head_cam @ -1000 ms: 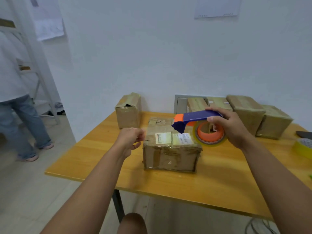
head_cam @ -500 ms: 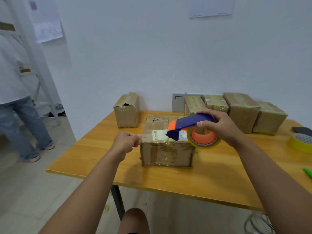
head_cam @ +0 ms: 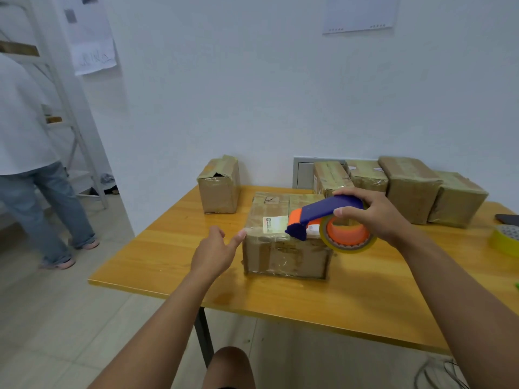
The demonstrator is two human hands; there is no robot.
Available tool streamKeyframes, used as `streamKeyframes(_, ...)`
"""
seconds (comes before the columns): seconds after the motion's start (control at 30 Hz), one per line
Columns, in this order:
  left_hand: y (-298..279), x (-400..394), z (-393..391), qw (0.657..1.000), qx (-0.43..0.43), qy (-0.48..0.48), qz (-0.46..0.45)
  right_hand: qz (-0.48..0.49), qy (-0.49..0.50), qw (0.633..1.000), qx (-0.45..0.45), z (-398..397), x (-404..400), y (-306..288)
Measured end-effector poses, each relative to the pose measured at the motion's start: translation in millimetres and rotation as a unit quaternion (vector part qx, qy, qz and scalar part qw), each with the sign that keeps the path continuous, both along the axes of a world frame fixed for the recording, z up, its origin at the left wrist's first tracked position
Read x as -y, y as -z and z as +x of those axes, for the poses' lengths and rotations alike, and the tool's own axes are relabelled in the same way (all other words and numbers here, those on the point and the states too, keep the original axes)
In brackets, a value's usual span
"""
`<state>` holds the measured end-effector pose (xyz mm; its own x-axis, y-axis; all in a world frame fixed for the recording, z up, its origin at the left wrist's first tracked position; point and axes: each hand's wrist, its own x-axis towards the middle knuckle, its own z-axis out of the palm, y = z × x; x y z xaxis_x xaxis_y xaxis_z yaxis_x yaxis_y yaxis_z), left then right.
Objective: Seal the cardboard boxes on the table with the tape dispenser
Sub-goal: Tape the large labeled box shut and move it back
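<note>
Box (head_cam: 283, 242): squat brown cardboard, glossy creased tape, white label, mid-table (head_cam: 168, 256); left hand (head_cam: 214, 252) slack-fingered, one fingertip at its top left edge; right hand (head_cam: 373, 213) wrapped round dispenser (head_cam: 323, 217), blue-orange plastic, round yellowish roll, nose over the box top.

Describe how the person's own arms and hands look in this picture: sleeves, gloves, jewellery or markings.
Both forearms are bare to the frame edge, with no sleeve in view. The left hand and right hand wear no gloves; no ring, watch, bracelet or marking is visible.
</note>
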<state>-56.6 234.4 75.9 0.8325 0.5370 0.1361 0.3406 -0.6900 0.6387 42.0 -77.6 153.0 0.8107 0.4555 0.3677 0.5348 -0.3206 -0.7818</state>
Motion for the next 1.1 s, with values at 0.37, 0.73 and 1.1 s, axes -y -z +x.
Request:
streamKeyframes(0.37,28,7,20,0.930,0.283,0.191,0.133,0.004,0.009,1.000,-0.005,1,1,2)
streamKeyframes(0.73,37,-3,23,0.923,0.295,0.219,0.118,-0.008,0.018,1.000,0.000,3,2,4)
streamKeyframes(1.1,52,-6,24,0.857,0.321,0.175,0.363,0.001,0.022,1.000,-0.002,-1,-3,2)
